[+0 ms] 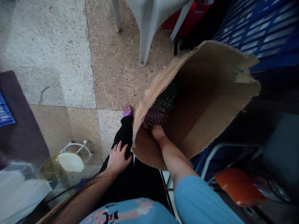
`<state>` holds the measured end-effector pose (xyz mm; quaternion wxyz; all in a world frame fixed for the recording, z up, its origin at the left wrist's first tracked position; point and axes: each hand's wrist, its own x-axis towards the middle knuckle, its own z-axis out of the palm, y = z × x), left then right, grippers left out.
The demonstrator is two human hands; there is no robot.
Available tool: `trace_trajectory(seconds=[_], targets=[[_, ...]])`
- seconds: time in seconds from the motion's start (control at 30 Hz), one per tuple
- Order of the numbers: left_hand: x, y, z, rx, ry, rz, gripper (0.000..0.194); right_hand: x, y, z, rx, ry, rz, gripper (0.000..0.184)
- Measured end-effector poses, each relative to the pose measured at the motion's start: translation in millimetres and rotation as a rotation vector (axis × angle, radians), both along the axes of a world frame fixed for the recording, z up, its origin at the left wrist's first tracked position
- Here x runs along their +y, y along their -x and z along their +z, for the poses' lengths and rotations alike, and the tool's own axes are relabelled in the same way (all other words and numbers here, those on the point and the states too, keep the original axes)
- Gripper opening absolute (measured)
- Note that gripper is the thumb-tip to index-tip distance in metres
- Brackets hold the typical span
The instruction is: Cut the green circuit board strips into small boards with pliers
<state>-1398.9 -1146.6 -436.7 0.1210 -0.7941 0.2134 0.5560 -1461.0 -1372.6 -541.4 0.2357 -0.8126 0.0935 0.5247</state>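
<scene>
My left hand (119, 158) lies on my thigh, over the black trousers (125, 133), with its fingers spread and nothing in it. A tall cardboard box (205, 137) with a ragged rim stands tilted in front of me, its mouth towards me. My right hand (158, 132) reaches inside, fingers curled at the near end of a dark, ridged bundle (160, 110) with purplish and green rows. What the bundle is made of cannot be made out, and the fingertips are partly hidden. Deep shadow covers the box's far inside.
A white plastic chair (149, 25) stands ahead, beside something red (184, 21). Blue crates (254, 34) are at the upper right. An orange rounded object (239, 186) lies at the lower right. At the left are a dark mat (18, 112) and a round stool (70, 161).
</scene>
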Motion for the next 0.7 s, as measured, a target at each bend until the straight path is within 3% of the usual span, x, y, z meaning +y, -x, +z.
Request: trace_trajectory(seconds=[0.3, 0.43, 0.57, 0.7], targets=[[-6.5, -7.2, 2.9, -0.010, 0.013, 0.020, 0.065, -23.2, -12.6, 30.8, -0.076, -0.001, 0.054, 0.033], [-8.3, -10.2, 3.8, -0.024, 0.029, 0.033, 0.065, -32.5, -16.3, 39.5, -0.002, 0.102, 0.053, 0.030], [-6.0, -10.5, 2.5, -0.029, 0.047, 0.063, 0.064, -30.3, -13.9, 37.5, -0.035, 0.263, -0.002, 0.045], [-4.2, -12.9, 3.3, -0.020, 0.039, 0.093, 0.064, -18.8, -13.9, 27.0, -0.090, 0.250, -0.003, 0.033]])
